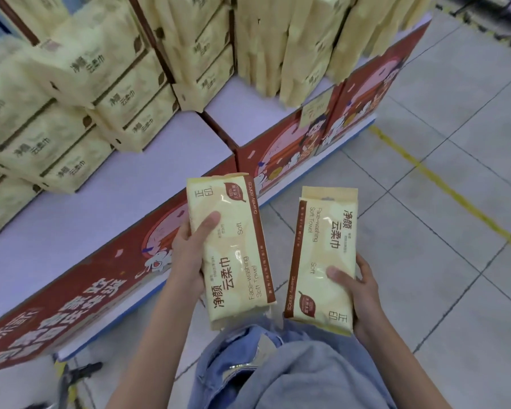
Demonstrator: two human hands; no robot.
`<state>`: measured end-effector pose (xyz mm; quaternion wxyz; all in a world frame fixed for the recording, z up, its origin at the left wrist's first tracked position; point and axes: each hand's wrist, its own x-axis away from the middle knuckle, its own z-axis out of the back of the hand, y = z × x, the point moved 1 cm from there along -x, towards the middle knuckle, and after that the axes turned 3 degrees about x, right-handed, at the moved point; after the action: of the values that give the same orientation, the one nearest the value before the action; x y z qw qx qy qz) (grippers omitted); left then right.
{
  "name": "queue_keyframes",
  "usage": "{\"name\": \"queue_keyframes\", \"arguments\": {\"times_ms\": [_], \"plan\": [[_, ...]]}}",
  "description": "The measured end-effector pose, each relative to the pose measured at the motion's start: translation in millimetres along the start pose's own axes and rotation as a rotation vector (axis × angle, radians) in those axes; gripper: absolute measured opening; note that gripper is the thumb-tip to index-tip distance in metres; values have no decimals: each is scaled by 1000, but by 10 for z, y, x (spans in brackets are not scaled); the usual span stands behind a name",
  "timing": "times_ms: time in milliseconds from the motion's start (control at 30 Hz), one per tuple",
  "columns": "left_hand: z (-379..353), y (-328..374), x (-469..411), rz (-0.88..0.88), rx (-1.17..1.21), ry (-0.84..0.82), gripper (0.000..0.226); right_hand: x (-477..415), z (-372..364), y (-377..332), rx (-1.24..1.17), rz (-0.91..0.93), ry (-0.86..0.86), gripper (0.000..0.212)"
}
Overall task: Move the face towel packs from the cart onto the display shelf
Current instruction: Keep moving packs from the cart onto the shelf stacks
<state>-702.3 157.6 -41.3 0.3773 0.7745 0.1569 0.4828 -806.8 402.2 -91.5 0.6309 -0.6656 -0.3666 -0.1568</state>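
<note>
**A pack in each hand, in front of the shelf**

The left hand (189, 255) gripped the left pack (233, 261) by its left edge, thumb laid across the printed face and fingers curled behind. The right hand (363, 293) gripped the right pack (319, 255) near its lower right corner, thumb on the front, fingers wrapped under. Both packs were held in the air, side by side and apart, faces up, in front of the red panel (278, 154) of the shelf (101, 202) and above the tiled floor (425, 231). On the shelf's pale top, stacks (71, 113) of like packs stood at the back and left. A yellow line (455, 196) crossed the floor at right.
</note>
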Motion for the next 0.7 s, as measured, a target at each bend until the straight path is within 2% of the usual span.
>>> {"name": "queue_keyframes", "arguments": {"times_ms": [133,267,567,700], "plan": [[-415,171,-435,10,-28,-14,73,-456,6,-284,7,-24,12,88],[-771,273,-808,-8,-7,57,82,-1046,-66,-710,50,-18,-29,85],[-1414,528,-1234,-93,174,326,73,-2397,-460,-2082,373,-9,-326,95],[-1431,590,-1264,-128,236,461,75,-2785,-875,-2346,550,-8,-472,83]]}}
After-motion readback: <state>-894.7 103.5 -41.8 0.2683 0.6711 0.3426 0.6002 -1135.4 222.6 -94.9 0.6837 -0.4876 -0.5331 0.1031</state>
